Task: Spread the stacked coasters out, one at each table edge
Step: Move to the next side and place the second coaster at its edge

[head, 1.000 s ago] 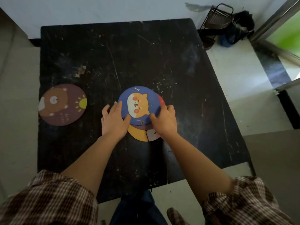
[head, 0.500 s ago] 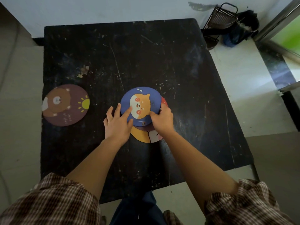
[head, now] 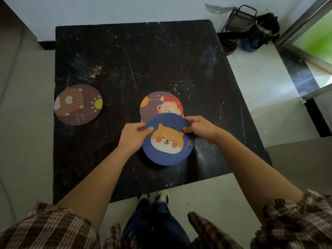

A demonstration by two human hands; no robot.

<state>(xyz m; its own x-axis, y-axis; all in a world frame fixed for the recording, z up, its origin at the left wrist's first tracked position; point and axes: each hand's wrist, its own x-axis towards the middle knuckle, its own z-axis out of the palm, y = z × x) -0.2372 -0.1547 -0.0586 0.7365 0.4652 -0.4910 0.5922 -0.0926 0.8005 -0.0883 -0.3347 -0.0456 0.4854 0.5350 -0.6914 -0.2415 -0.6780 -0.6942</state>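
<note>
Both hands hold a round blue coaster (head: 168,141) with an orange dog face, lifted over the near half of the black table (head: 143,60). My left hand (head: 133,136) pinches its left rim and my right hand (head: 202,129) its upper right rim. Just beyond it, a purple coaster (head: 159,103) with a pink animal lies at the table's middle, with a sliver of yellow coaster showing under it. A brown bear coaster (head: 78,105) with a yellow sun lies flat at the table's left edge.
A black wire rack (head: 237,26) and dark bags (head: 260,35) stand on the floor past the table's far right corner. A glass door frame (head: 305,20) runs along the right. My feet (head: 156,197) are at the table's near edge.
The blue coaster was on top of the stack with my hands at its rim. It has come off the stack toward me, turned round, uncovering the purple coaster beneath.
</note>
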